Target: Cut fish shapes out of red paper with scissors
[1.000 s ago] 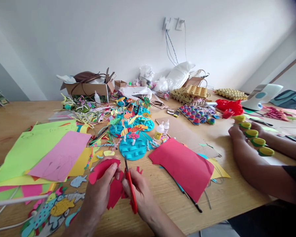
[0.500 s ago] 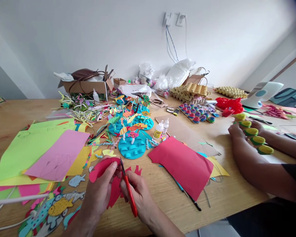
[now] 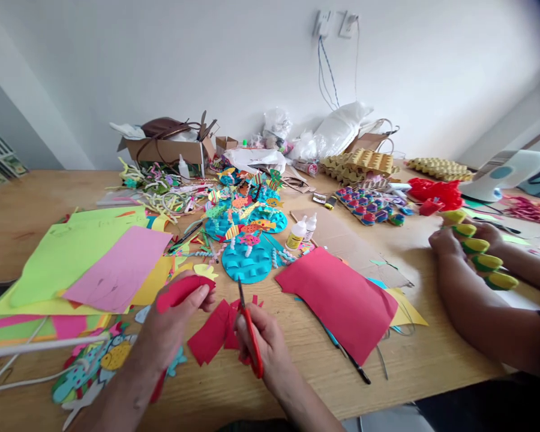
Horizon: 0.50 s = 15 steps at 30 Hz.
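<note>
My left hand [image 3: 177,315] pinches a curved piece of red paper [image 3: 182,290] between thumb and fingers. In my right hand [image 3: 265,339] is a pair of red-handled scissors [image 3: 251,336], its dark blades pointing away from me and apart from the held piece. Between and below the hands lie red paper scraps [image 3: 212,336] on the table. A larger red sheet [image 3: 339,303] rests to the right of the scissors. Ahead of my hands is a round blue paper base [image 3: 247,261] with raised strips, close to several decorated paper fish [image 3: 254,228].
Green sheets [image 3: 85,252] and a pink sheet [image 3: 121,270] lie at left, above cut-out fish [image 3: 114,356]. Two glue bottles [image 3: 296,234] stand mid-table. At right, another person's hands [image 3: 450,243] hold a yellow-green egg-carton strip [image 3: 474,246]. A white cable [image 3: 22,348] crosses the lower left.
The scissors in my right hand have come away from the red piece, moving right and down. My left hand has moved left with its piece, leaving scraps exposed between the hands.
</note>
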Available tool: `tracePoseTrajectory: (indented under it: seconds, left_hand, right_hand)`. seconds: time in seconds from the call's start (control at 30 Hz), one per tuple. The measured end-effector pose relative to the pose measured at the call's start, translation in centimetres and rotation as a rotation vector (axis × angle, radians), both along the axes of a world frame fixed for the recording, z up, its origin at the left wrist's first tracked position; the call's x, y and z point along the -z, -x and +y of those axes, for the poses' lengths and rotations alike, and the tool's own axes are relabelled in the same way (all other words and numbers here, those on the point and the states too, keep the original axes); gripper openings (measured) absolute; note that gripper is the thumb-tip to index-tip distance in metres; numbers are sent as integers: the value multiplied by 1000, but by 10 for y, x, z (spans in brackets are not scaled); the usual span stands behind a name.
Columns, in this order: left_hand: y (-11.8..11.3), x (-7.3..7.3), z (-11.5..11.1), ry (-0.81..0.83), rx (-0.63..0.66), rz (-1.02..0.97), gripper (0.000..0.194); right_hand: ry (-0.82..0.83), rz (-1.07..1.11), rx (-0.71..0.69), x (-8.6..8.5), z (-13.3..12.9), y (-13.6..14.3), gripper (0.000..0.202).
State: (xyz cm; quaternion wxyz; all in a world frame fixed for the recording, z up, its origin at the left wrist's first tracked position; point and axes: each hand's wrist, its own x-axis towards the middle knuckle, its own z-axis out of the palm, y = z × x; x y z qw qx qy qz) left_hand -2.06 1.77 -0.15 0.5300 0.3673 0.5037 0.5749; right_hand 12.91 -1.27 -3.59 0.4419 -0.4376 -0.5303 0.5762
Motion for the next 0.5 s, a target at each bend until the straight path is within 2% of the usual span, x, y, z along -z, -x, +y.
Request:
tracePoseTrajectory:
  seconds: [0.1, 0.27, 0.37, 0.47, 0.5]
  left_hand:
    - [38, -5, -2, -50, 104, 261, 11]
    - [89, -1, -18, 85, 299, 534, 9]
    - [103, 5, -26, 59, 462, 708, 5]
    - [108, 14, -30, 13, 620, 880, 16]
    - [109, 17, -31, -6, 634, 933, 18]
  right_hand:
    - [2, -77, 3, 4, -1, -14, 47]
    - [-38, -332, 6, 22, -11, -39, 42]
    - [-30, -438, 17, 31, -21, -50, 39]
    - [-27, -523, 44, 38, -27, -58, 37]
    - [-23, -541, 54, 40, -28, -60, 37]
